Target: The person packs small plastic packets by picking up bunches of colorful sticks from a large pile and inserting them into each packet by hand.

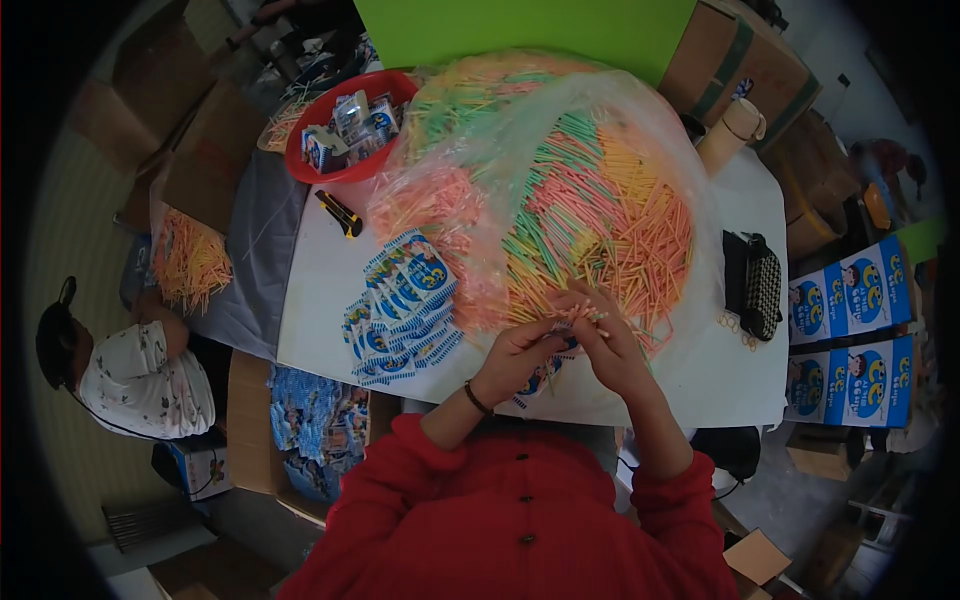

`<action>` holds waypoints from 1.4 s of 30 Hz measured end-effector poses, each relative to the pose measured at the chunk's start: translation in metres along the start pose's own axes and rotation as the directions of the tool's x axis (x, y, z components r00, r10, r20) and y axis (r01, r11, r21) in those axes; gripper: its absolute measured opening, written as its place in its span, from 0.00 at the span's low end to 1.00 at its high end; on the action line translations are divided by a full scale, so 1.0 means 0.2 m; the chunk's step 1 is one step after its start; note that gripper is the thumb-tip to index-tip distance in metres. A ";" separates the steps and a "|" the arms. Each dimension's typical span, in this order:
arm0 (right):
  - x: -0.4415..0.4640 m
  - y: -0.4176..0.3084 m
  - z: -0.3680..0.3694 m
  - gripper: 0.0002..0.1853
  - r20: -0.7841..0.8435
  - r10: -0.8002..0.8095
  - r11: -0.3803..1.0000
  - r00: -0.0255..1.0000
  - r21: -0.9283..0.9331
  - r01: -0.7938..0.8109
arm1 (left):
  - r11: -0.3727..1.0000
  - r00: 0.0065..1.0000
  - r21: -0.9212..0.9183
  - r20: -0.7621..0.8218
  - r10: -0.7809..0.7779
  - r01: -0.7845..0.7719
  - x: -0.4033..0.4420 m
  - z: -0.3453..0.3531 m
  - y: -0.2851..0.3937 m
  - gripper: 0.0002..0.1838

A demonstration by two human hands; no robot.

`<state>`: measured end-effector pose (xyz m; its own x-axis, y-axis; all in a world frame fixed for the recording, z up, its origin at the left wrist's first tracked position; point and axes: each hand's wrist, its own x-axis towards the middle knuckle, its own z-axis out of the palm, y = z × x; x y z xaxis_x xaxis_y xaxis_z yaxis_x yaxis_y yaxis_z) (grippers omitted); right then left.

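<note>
Close together at the table's front edge, my two hands meet over a small blue-and-white packet (541, 381). My left hand (512, 368) is closed on the packet, which is partly covered by the fingers. Pinched in my right hand (617, 352) is a small bunch of thin pale pink sticks (584, 313), their ends pointing up. Just beyond lies a large heap of pink, green and orange sticks (570, 190) in a clear plastic bag (480, 165). Left of my left hand, several flat blue-and-white packets (405, 300) overlap in a pile.
A red basin (296, 158) with small packs and a yellow-black box cutter (340, 213) are at the table's left. Right are a checked pouch (764, 290) and a beige flask (728, 137). An open carton of packets (250, 420) stands below; another person (150, 370) sits left.
</note>
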<state>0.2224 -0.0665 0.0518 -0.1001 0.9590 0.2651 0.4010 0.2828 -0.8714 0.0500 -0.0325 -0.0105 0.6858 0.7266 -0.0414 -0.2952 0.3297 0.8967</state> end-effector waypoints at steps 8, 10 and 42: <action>0.02 -0.04 -0.01 0.20 0.032 0.074 0.839 0.997 0.538 -0.079 | 0.996 0.999 0.073 -0.023 0.045 -0.043 0.03 -0.04 -0.05 0.17; 0.03 -0.03 -0.03 0.21 0.056 0.062 0.914 0.996 0.397 -0.079 | 0.994 0.997 0.068 -0.008 0.081 -0.080 0.04 -0.04 -0.04 0.17; 0.03 0.31 0.03 0.10 -0.190 0.529 0.354 0.827 0.935 -0.011 | 0.997 0.995 0.077 -0.095 -0.015 0.022 0.01 -0.01 -0.03 0.13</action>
<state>0.2413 -0.0428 -0.0018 0.3026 0.9390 -0.1634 -0.7089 0.1071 -0.6971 0.0514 -0.0304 -0.0164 0.6239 0.7755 -0.0963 -0.2277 0.2983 0.9269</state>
